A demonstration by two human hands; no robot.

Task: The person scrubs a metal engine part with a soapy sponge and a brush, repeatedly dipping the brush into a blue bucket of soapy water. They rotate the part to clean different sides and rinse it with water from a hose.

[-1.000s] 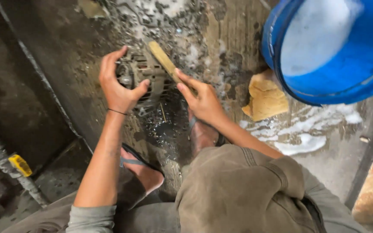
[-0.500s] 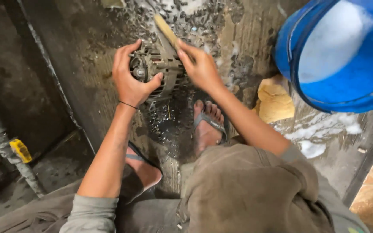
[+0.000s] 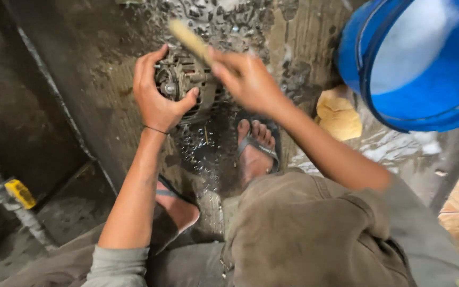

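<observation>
- Head view, nearest first: bent knees in worn grey-brown trousers [image 3: 304, 234] fill the lower frame, the cloth coarse and creased.
- Two feet in strap sandals rest on the wet floor [image 3: 107, 69]; the right foot [image 3: 253, 151] stands just below the hands, the left foot [image 3: 173, 207] sits closer in.
- Dark water beaded with small bubbles pools between the feet and the work.
- Left hand [image 3: 158, 98], a thin dark band at its wrist, wraps round the metal motor part [image 3: 184, 85]; thumb and fingers close on its ribbed, round, greasy housing, which stands on the floor just above the puddle.
- Right hand [image 3: 245, 79] is blurred; its grip closes on the pale wooden handle of a brush [image 3: 189, 37], which slants up-left over the part. The bristle end seems to touch the housing, though blur hides the contact.
- Yellow sponge [image 3: 341, 114], blocky and porous, lies on the floor to the right, beside the blue plastic tub [image 3: 431, 101] holding white foam.
- At far left, a grey pipe carries a small yellow tag [image 3: 19, 194], oblong in shape.
</observation>
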